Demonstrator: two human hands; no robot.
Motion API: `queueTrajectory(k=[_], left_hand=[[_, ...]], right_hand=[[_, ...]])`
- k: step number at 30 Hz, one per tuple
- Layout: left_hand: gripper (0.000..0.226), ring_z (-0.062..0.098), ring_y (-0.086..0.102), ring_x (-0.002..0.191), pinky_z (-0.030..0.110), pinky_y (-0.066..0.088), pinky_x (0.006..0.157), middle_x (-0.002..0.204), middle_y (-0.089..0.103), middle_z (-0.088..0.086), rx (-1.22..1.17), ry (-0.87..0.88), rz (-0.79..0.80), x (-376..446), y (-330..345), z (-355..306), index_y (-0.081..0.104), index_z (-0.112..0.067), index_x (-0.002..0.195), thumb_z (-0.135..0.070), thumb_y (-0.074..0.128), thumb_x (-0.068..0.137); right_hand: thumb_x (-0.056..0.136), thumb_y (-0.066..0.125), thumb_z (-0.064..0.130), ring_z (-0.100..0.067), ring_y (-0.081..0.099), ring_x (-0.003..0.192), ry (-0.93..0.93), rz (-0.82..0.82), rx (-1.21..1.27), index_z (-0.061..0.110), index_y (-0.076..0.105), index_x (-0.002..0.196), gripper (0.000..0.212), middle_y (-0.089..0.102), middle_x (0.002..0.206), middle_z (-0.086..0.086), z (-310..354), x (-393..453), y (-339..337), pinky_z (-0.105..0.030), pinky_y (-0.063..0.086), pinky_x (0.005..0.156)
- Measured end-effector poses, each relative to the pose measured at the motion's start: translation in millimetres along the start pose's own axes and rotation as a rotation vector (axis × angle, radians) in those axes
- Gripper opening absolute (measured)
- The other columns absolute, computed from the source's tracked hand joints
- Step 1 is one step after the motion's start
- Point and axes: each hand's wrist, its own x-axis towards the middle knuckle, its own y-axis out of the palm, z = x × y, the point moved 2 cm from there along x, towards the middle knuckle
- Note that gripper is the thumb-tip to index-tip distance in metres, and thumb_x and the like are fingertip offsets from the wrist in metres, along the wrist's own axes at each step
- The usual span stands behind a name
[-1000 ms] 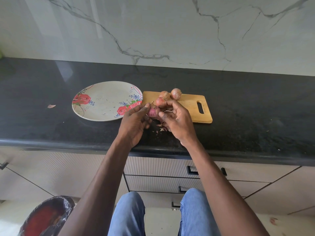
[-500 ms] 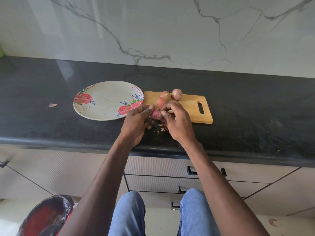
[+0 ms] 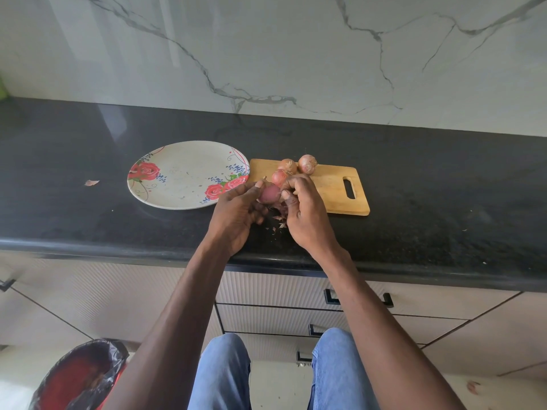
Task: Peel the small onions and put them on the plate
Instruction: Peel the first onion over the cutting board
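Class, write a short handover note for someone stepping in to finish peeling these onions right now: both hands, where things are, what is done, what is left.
Left hand: holds the onion being peeled, its purple flesh showing.
Right hand: fingers curled at the onion's right side, pulling skin; the exact grip is hidden.
Three unpeeled onions sit at the far left end of the board.
Plate, left of the board, holds no onions.
Peels lie on the counter under the hands; one scrap lies left of the plate.
Done: first onion mostly bare.
Left: finish it, plate it, peel and plate the other three.
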Motion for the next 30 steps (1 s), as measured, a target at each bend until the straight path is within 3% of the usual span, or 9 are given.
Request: queueTrajectory(k=[8,12,19,27,30], left_hand=[[0.015,0.012,0.056,0.056,0.022,0.045,0.05,0.075,0.062,0.008,-0.103,-0.049,-0.042,4.0,-3.8,0.9,0.065,-0.009,0.094,-0.019,0.056,0.102],[0.014,0.014,0.055,0.058,0.022,0.044,0.051,0.071,0.064,0.006,-0.098,-0.076,-0.019,3.5,-2.3,-0.3,0.059,-0.008,0.1,-0.02,0.053,0.103],[0.016,0.017,0.057,0.064,0.024,0.046,0.054,0.083,0.064,0.011,-0.11,-0.108,0.032,3.8,-6.8,1.3,0.055,-0.006,0.11,-0.018,0.045,0.105],[0.013,0.013,0.059,0.057,0.021,0.045,0.049,0.083,0.065,0.013,-0.116,-0.085,0.054,-0.3,-1.0,-2.6,0.059,-0.008,0.098,-0.016,0.05,0.101],[0.012,0.015,0.058,0.061,0.021,0.048,0.052,0.086,0.062,0.014,-0.115,-0.051,0.08,-0.5,-1.3,-3.0,0.06,-0.01,0.094,-0.011,0.05,0.1]], right_hand=[[0.099,0.051,-0.003,-0.007,0.046,0.09,0.028,-0.033,-0.013,0.0,0.052,0.097,0.003,0.051,0.1,-0.004,-0.9,-0.3,-2.0,-0.006,0.038,0.077],[0.101,0.05,0.001,-0.012,0.053,0.088,0.094,-0.033,-0.005,0.002,0.054,0.102,0.004,0.055,0.098,-0.003,-1.5,-1.1,-2.3,-0.015,0.045,0.071],[0.1,0.052,0.0,-0.006,0.055,0.09,0.097,-0.081,0.005,0.004,0.056,0.102,0.006,0.058,0.099,0.0,1.5,-0.9,-5.8,-0.011,0.047,0.072],[0.097,0.054,-0.004,-0.012,0.056,0.092,0.19,-0.175,-0.034,0.005,0.056,0.102,0.01,0.06,0.1,-0.002,-0.4,0.1,-9.0,-0.004,0.04,0.073],[0.089,0.06,-0.01,-0.006,0.057,0.097,0.181,-0.144,-0.044,0.004,0.064,0.108,0.024,0.064,0.107,-0.001,1.4,1.4,-10.9,-0.002,0.042,0.08]])
